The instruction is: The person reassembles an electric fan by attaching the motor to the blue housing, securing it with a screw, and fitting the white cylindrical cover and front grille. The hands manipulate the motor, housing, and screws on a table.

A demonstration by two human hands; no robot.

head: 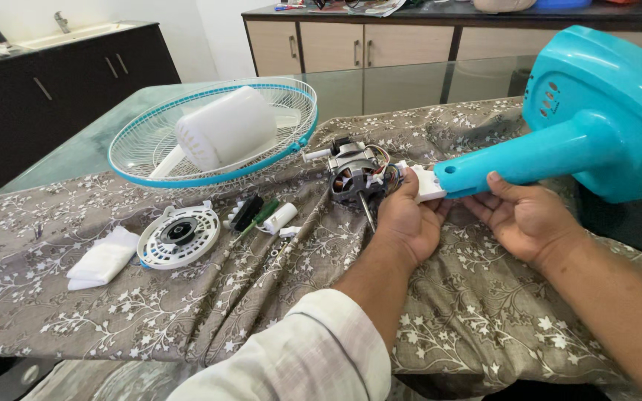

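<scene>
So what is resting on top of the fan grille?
A white motor cover lies on its side on the blue-rimmed grille, beside a white strip. The wires beneath the cover are hidden, and so is whatever lies under the grille's centre.

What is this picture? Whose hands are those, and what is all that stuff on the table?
The picture comes from a camera worn on a person's head, looking down, so those are that person's own two bare hands. There is no robot. The left hand grips a white plastic piece joined to a small fan motor with wires. The right hand holds the neck of a turquoise fan stand. On the flowered tablecloth lie a round wire fan guard with a white motor cover resting on it, a round white plastic disc, a folded white cloth, and a green-handled screwdriver beside small parts.
</scene>
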